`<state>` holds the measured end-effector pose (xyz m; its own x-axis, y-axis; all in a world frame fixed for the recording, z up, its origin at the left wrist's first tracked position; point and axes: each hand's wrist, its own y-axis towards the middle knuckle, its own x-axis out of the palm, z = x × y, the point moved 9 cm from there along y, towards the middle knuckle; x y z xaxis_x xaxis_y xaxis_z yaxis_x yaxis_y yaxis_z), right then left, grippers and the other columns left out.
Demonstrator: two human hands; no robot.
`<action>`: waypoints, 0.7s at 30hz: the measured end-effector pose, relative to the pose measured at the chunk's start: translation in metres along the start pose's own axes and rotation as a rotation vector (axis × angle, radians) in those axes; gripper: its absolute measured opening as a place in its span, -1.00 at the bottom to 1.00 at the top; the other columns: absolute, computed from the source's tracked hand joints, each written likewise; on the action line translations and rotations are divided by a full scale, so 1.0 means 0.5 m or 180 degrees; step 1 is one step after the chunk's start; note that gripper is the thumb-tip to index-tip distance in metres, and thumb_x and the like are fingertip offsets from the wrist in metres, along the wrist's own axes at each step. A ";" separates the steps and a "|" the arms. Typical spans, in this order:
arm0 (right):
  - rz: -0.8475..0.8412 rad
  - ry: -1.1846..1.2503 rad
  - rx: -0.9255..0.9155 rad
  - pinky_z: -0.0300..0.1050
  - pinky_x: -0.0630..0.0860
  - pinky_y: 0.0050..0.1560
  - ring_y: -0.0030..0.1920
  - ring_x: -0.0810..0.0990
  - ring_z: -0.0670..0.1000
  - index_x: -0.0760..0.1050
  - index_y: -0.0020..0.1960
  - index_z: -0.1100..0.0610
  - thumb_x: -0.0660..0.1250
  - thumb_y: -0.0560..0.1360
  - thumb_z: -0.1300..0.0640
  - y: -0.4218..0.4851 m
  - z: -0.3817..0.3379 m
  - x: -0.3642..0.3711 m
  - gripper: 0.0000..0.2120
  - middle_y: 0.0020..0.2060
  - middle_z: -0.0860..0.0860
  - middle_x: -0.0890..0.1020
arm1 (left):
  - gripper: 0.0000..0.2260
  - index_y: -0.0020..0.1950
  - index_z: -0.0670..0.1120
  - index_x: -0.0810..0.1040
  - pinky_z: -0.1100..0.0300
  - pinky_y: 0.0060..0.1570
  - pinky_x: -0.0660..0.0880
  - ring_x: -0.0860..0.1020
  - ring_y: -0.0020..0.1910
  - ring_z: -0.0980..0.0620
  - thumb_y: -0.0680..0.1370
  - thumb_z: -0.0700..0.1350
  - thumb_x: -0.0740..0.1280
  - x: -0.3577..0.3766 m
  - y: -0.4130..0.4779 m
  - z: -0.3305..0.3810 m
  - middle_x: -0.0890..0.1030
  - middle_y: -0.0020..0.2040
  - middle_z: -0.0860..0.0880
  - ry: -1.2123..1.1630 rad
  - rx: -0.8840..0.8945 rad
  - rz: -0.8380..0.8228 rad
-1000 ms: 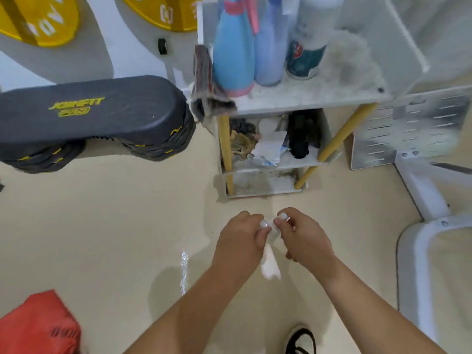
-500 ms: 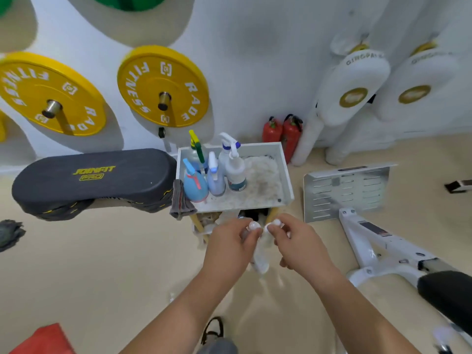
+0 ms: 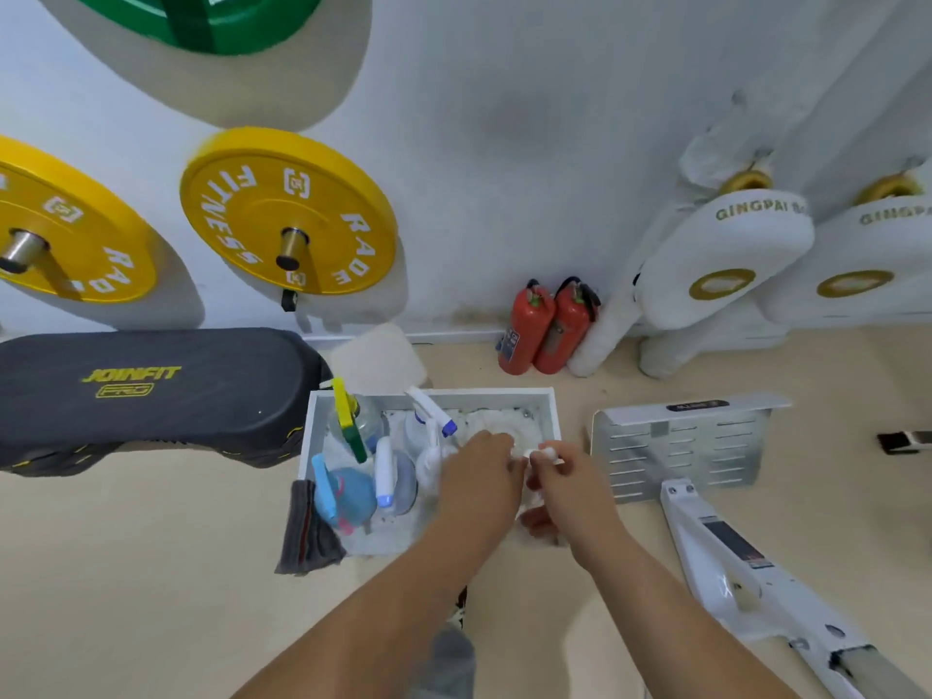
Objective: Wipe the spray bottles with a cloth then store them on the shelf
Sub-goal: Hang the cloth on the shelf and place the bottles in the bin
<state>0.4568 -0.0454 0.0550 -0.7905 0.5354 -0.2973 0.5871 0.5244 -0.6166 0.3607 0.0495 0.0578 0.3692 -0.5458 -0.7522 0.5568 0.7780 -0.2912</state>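
Nearest the camera: a grey-socked foot [image 3: 449,658] on the beige floor, between the person's two bare forearms.

Left hand [image 3: 479,476]: back toward the camera, fingers curled in, holding the left end of a small white cloth [image 3: 547,454].

Right hand [image 3: 570,479]: thumb and fingertips clamped on the right end of the same cloth. The cloth is bunched between the two hands, above the right half of the shelf [image 3: 504,393], whose top tier is a white-walled tray.

Four spray bottles stand in the tray's left half, all clear of the hands:
- blue bottle [image 3: 353,494], front left, pink on its trigger;
- lilac bottle [image 3: 401,489], just beside it, white trigger;
- clear bottle [image 3: 348,421], behind, yellow-and-green trigger;
- white bottle [image 3: 422,436], behind right, blue-tipped nozzle, nearest the left hand.

A grey rag [image 3: 305,532] hangs over the tray's front left corner.

Left of the shelf: black bench pad [image 3: 151,391], marked JOINFIT PRO. Right of it: perforated metal plate [image 3: 681,446] and a white frame [image 3: 731,572] on the floor.

At the wall: two red fire extinguishers [image 3: 544,325], white pads [image 3: 721,264], yellow weight plates [image 3: 287,214], and a green plate [image 3: 201,17] above them.
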 end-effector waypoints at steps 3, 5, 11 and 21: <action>0.0020 -0.0034 0.0158 0.42 0.64 -0.30 -0.42 0.69 0.23 0.57 -0.07 -0.02 0.26 0.66 0.05 0.067 -0.002 -0.001 -0.83 -0.19 0.12 0.66 | -0.89 0.09 -0.07 0.52 0.00 0.03 0.54 0.60 0.06 -0.11 0.69 -0.13 0.21 0.024 0.067 0.018 0.55 0.13 -0.06 0.0298 -0.0134 -0.0222; 0.0043 -0.0048 0.0210 0.47 0.62 -0.32 -0.34 0.71 0.31 0.59 -0.10 0.02 0.27 0.65 0.07 0.097 -0.001 -0.005 -0.81 -0.15 0.17 0.68 | -0.86 0.21 -0.08 0.52 0.01 0.06 0.58 0.63 0.09 -0.12 0.69 -0.19 0.22 0.049 0.096 0.027 0.54 0.21 -0.10 0.0538 -0.0208 -0.0477; -0.0202 -0.0342 0.0307 0.39 0.64 -0.31 -0.30 0.70 0.35 0.59 -0.08 0.09 0.21 0.65 0.16 0.169 0.002 -0.002 -0.79 -0.12 0.25 0.65 | -0.79 0.23 -0.08 0.52 0.05 0.10 0.58 0.63 0.14 -0.10 0.61 -0.24 0.33 0.087 0.142 0.002 0.53 0.26 -0.08 0.0723 -0.0554 -0.0844; -0.0791 -0.0602 0.0349 0.13 0.72 -0.22 -0.19 0.75 0.29 0.33 0.40 -0.22 0.21 0.69 0.14 0.193 -0.009 0.014 -0.63 -0.10 -0.07 0.59 | -0.78 0.30 -0.16 0.51 0.03 0.08 0.53 0.58 0.16 -0.18 0.67 -0.22 0.23 0.073 0.144 -0.024 0.55 0.23 -0.16 0.0383 -0.0802 -0.0258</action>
<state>0.5087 0.0121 -0.0036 -0.9316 0.2623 -0.2518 0.3582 0.5437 -0.7590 0.4056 0.0892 0.0023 0.2317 -0.5802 -0.7808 0.3730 0.7943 -0.4796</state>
